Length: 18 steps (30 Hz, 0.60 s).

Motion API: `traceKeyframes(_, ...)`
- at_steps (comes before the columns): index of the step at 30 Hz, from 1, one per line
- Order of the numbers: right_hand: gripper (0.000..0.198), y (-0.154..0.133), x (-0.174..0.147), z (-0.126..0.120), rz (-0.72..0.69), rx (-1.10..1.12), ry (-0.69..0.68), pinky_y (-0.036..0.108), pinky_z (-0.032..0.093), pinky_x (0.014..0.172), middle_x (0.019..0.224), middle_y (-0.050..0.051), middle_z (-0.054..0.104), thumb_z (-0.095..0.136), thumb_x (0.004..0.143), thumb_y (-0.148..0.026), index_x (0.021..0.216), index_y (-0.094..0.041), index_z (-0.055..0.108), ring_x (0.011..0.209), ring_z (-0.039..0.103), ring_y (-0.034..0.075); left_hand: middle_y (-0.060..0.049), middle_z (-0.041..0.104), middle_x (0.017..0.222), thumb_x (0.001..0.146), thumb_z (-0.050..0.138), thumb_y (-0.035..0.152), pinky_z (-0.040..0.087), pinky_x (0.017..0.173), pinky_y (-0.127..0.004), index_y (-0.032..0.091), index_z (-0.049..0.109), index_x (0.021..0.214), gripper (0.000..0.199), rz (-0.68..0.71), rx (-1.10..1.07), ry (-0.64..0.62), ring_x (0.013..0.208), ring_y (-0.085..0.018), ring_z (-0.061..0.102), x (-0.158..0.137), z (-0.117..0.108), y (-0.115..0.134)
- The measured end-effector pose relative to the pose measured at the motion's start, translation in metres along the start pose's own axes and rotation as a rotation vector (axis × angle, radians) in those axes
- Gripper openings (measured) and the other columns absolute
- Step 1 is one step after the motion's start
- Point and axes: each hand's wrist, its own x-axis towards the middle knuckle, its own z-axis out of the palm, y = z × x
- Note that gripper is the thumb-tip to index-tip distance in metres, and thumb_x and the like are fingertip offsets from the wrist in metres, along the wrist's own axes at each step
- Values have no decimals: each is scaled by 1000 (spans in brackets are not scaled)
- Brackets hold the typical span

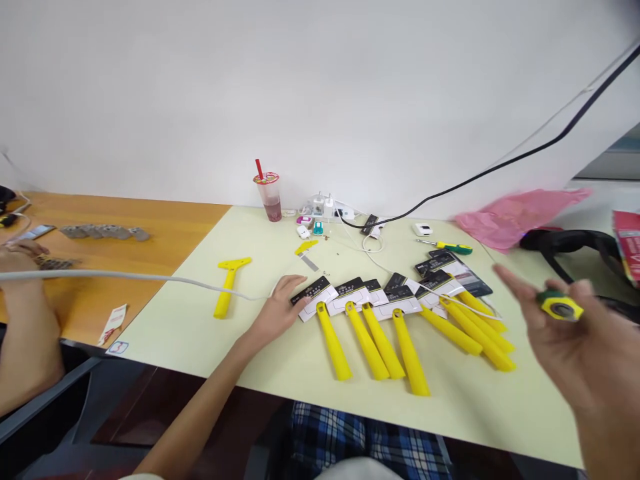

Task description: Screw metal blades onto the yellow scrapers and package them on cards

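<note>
My left hand (281,308) lies at the left end of a row of yellow-handled scrapers, fingers stretched out and thumb touching the black-and-white card (320,293) of the leftmost scraper (334,343). Several more carded scrapers (413,353) fan out to the right, handles toward me. Raised off the table at the right, my right hand (580,353) grips a screwdriver with a green and yellow handle (560,307); its handle end faces me and its shaft is hidden. A scraper without a card (229,287) lies left of my left hand.
Behind lie a small yellow piece (306,247), a metal blade (309,261), another screwdriver (453,248) and a power strip (330,208). A drink cup (271,198) stands near the wall. White and black cables (475,179) cross the space. Another person's arm (30,333) rests at left.
</note>
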Motion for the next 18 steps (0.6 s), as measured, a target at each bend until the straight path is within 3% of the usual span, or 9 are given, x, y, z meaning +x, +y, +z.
traceKeyframes(1, 16, 13, -7, -11, 105, 87, 115, 31, 70, 60, 117, 12, 76, 87, 88, -37, 77, -35, 76, 99, 81, 28, -13, 67, 149, 102, 66, 45, 44, 127, -50, 26, 70, 143, 45, -8, 34, 12, 143, -32, 61, -7, -7, -1)
traceKeyframes(2, 16, 27, -16, -20, 305, 145, 172, 21, 65, 50, 105, 10, 76, 84, 90, -30, 78, -33, 73, 78, 79, 18, -13, 67, 150, 104, 63, 46, 44, 127, -51, 26, 69, 144, 45, -19, 66, 23, 143, -32, 61, -14, -15, -2)
traceKeyframes(3, 15, 40, -26, -28, 503, 207, 182, 12, 56, 40, 91, 6, 72, 82, 92, -27, 81, -30, 72, 52, 66, 8, -13, 68, 150, 106, 60, 46, 44, 126, -53, 26, 69, 144, 44, -21, 100, 19, 143, -33, 62, -21, -24, -5)
traceKeyframes(5, 16, 61, -50, -35, 701, 395, 27, 5, 41, 31, 73, -4, 57, 84, 93, -29, 89, -25, 69, 34, 39, -2, -13, 72, 145, 105, 59, 49, 44, 126, -55, 26, 72, 139, 43, 8, 175, 32, 145, -35, 61, -34, -42, -14)
traceKeyframes(7, 42, 75, -76, -33, 775, 468, -159, 6, 34, 28, 66, -9, 46, 94, 86, -40, 78, -22, 57, 33, 27, -3, -14, 75, 141, 105, 57, 49, 43, 127, -55, 25, 76, 130, 39, 48, 271, 110, 142, -35, 63, -45, -62, -27)
traceKeyframes(8, 53, 80, -88, -28, 798, 448, -235, 8, 32, 27, 62, -10, 40, 97, 82, -45, 73, -22, 51, 33, 25, -2, -15, 73, 144, 105, 56, 49, 40, 129, -56, 24, 74, 132, 41, 47, 339, 170, 146, -36, 60, -49, -71, -34)
traceKeyframes(11, 47, 86, -117, -7, 770, 345, -354, 10, 35, 33, 73, -6, 55, 99, 78, -45, 83, -21, 59, 42, 32, 0, -20, 63, 158, 101, 57, 50, 33, 131, -65, 18, 65, 145, 56, -60, 533, 321, 157, -43, 46, -59, -97, -57)
traceKeyframes(15, 47, 90, -147, 15, 553, 188, -482, 19, 41, 38, 83, -1, 66, 97, 79, -52, 104, -22, 71, 50, 48, 6, -23, 64, 154, 100, 49, 44, 41, 126, -62, 11, 62, 149, 60, -137, 527, 271, 149, -43, 56, -66, -112, -74)
traceKeyframes(18, 45, 89, -162, 16, 467, 152, -595, 23, 44, 43, 84, 0, 67, 91, 85, -56, 106, -22, 70, 52, 53, 9, -25, 66, 152, 101, 44, 45, 43, 125, -60, 9, 62, 147, 61, -110, 483, 327, 146, -42, 59, -73, -108, -66)
